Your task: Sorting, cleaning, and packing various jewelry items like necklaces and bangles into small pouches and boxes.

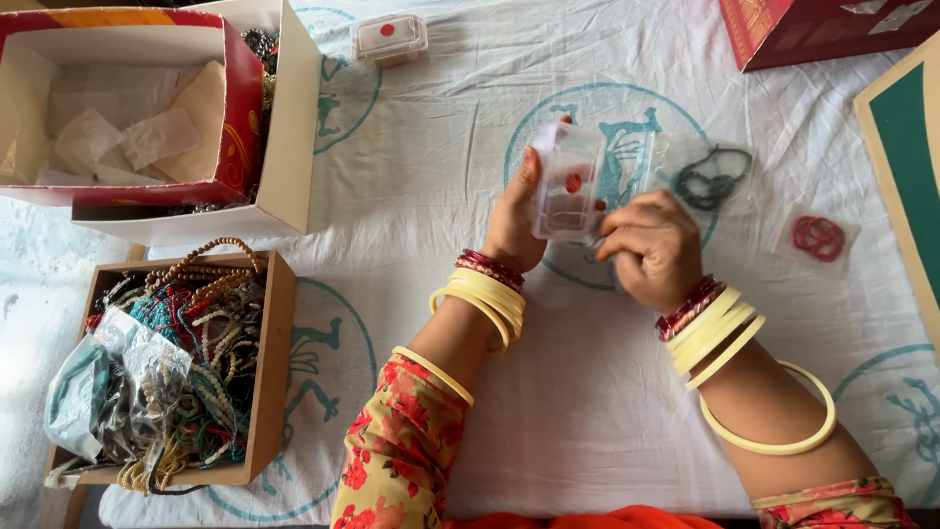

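Nearest, the left hand (514, 220) and right hand (651, 245) both grasp one small clear plastic box (568, 181) above the cloth-covered tabletop (548, 411). Best to steady it with the left grip and work gently with the right fingertips. Beyond the box: two bagged bead strings, one dark (713, 178), one red (819, 237); farther, one matching box (389, 37).

We see a table (587, 411) draped in a white cloth (431, 176) printed with teal circular motifs; the fabric lies wrinkled. Soft, even light, with faint shadows. At the right edge, a cream-bordered green board (916, 176); at the top right, a dark red box (822, 29). No walls, floor or windows visible to us.
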